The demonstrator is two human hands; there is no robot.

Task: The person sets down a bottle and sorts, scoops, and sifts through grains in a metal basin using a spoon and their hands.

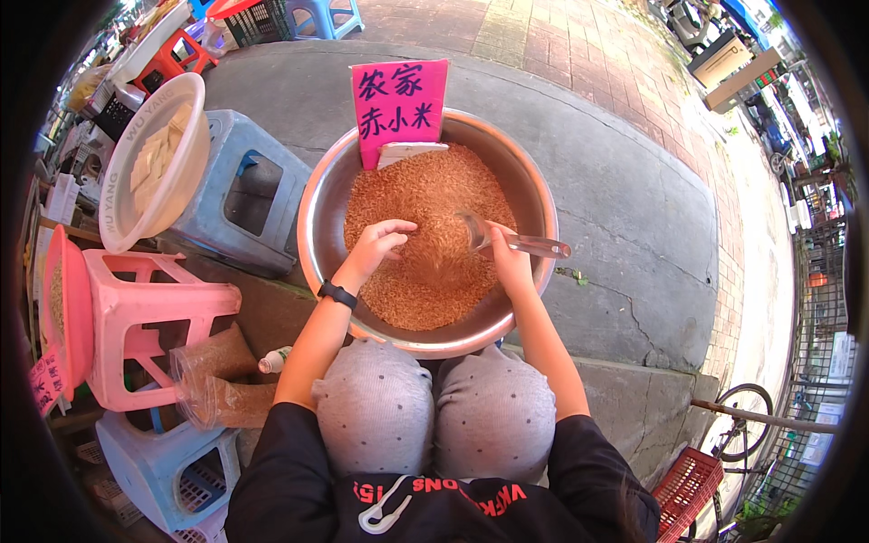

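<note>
Before my knees stands a wide metal basin (536, 183) filled with reddish-brown grain (407, 298) that looks like red rice. My right hand (508, 256), at the basin's right side, grips a shiny scoop (543, 246). The scoop's handle juts right over the rim, and its head dips toward the blurred grain in the middle. Over the left part of the grain my left hand (380, 248) hovers with fingers apart and nothing in them. A pink handwritten sign (399, 108) stands at the basin's far side, beside a whitish slab (411, 152) resting on the grain.
Left of the basin, a blue plastic stool (248, 149) adjoins a white tub (193, 146) of pale flat pieces. Nearer are a pink stool (163, 293), plastic bags of brown grain (227, 356) and another blue stool (146, 441). A red crate (689, 495) lies at lower right.
</note>
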